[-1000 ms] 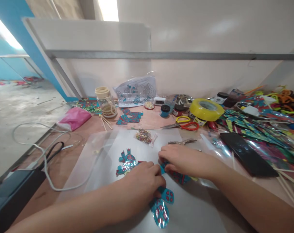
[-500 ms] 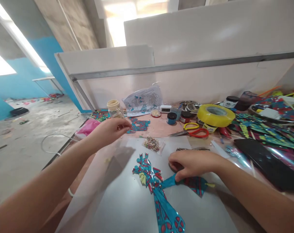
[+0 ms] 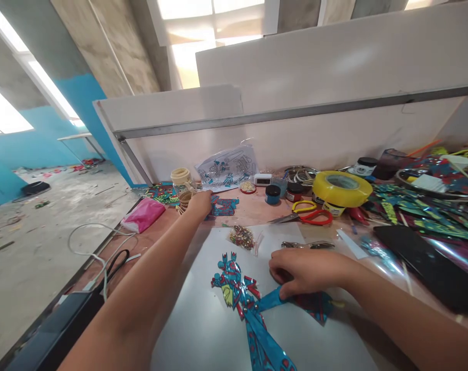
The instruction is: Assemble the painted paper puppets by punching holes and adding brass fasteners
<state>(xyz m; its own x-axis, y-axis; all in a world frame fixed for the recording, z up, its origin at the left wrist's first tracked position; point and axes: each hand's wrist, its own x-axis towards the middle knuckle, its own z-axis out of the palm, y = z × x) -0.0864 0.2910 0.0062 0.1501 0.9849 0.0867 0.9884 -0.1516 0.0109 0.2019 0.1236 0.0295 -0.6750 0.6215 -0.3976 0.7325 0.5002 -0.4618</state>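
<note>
A blue and red foil puppet figure [image 3: 237, 288] lies on a white sheet [image 3: 203, 335] in front of me. My right hand [image 3: 303, 270] rests on the figure's blue arm piece [image 3: 272, 297], fingers curled and pinching it against the sheet. My left hand [image 3: 201, 202] is stretched far forward to a small heap of blue cut-out pieces [image 3: 224, 206] beside a glass jar [image 3: 182, 180]. Its fingertips touch the pieces, but the back of the hand hides its fingers.
A small bag of brass fasteners [image 3: 241, 237] and a metal tool [image 3: 307, 245] lie past the figure. Red-and-yellow scissors [image 3: 307, 214], yellow tape [image 3: 342, 186] and small pots stand behind. Foil scraps and a black phone [image 3: 422, 257] crowd the right; a pink bag [image 3: 143, 215] and white cable [image 3: 90, 242] lie left.
My left hand left the figure and reached forward to the blue cut-outs by the jar. My right hand stayed on the arm piece. The view tilted up.
</note>
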